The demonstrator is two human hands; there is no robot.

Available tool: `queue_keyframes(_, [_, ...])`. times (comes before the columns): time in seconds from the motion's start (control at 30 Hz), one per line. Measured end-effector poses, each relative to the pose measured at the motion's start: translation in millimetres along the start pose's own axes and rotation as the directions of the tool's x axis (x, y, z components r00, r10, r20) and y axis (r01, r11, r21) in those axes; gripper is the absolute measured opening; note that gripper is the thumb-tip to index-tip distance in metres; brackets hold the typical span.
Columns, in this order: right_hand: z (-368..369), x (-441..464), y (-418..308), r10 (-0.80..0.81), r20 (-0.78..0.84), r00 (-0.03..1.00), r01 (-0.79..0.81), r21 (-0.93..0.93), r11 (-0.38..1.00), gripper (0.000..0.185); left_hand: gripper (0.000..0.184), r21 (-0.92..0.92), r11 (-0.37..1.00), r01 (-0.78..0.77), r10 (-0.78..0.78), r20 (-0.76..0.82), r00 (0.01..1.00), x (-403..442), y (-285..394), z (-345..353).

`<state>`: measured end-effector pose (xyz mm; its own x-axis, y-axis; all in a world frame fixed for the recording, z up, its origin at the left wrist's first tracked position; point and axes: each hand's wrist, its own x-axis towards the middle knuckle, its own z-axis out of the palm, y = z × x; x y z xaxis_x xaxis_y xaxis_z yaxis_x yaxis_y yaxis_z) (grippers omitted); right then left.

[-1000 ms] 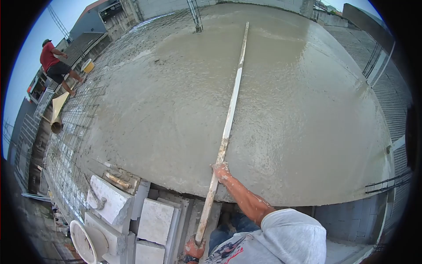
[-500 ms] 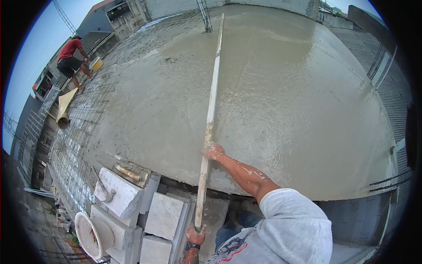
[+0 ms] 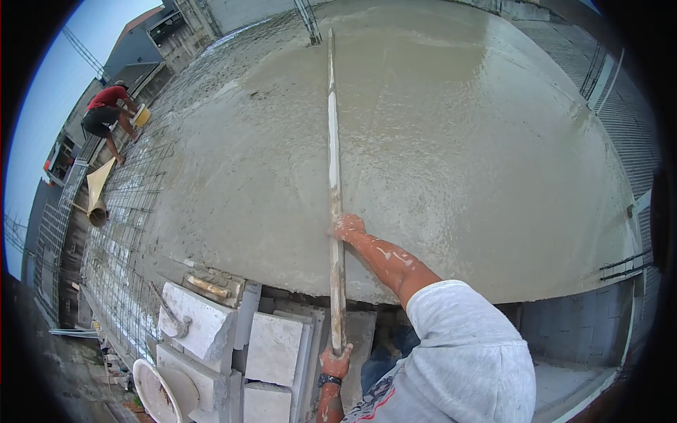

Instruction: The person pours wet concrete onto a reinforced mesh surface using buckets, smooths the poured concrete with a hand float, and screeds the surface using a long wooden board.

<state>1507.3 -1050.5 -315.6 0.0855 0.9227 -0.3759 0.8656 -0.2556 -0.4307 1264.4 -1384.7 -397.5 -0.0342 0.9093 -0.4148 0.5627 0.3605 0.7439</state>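
A long, narrow screed board [image 3: 333,134], smeared with cement, lies across the wet grey concrete slab [image 3: 437,141] and points away from me. My right hand [image 3: 348,227] is closed around the board partway along it, above the slab's near edge. At the board's near end, my left hand [image 3: 335,362], with a dark band on the wrist, is wrapped around it. Splashes of cement mark my right forearm. The far end of the board reaches near a rebar column [image 3: 308,21] standing in the slab.
Stacked pale blocks [image 3: 271,345] stand at lower left, with a hammer [image 3: 174,314] on top and a white bucket [image 3: 156,395] beside them. Exposed rebar mesh [image 3: 127,240] runs along the left. There a co-worker [image 3: 106,113] bends over a yellow container [image 3: 142,115].
The board's far end has swung left and its near end right, so it now points nearly straight ahead. Both hands moved with it. The view has shifted slightly, and the co-worker bends lower.
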Motion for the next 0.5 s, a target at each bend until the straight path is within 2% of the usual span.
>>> queue_keyframes(0.13, [-7.0, 23.4, 22.7, 0.03, -0.021, 0.999, -0.031, -0.039, 0.999, 0.05, 0.046, 0.001, 1.0, -0.005, 0.005, 0.021, 1.0, 13.8, 14.9, 15.5])
queue_keyframes(0.27, [-26.8, 33.7, 47.9, 0.015, -0.072, 0.997, -0.014, 0.006, 1.0, 0.059, 0.044, 0.012, 1.0, -0.005, 0.005, 0.021, 1.0, 32.7, 34.4, 31.7])
queue_keyframes(0.43, [-53.0, 49.5, 72.5, 0.098, -0.109, 0.989, -0.095, 0.035, 0.995, 0.062, 0.038, -0.079, 0.992, -0.101, 0.108, 0.1, 0.989, 42.2, 119.6, 33.4])
queue_keyframes(0.5, [-61.5, 55.3, 87.4, 0.136, -0.1, 0.986, -0.132, 0.046, 0.99, 0.063, 0.036, -0.103, 0.984, -0.142, 0.154, 0.122, 0.98, 46.2, 127.5, 42.9])
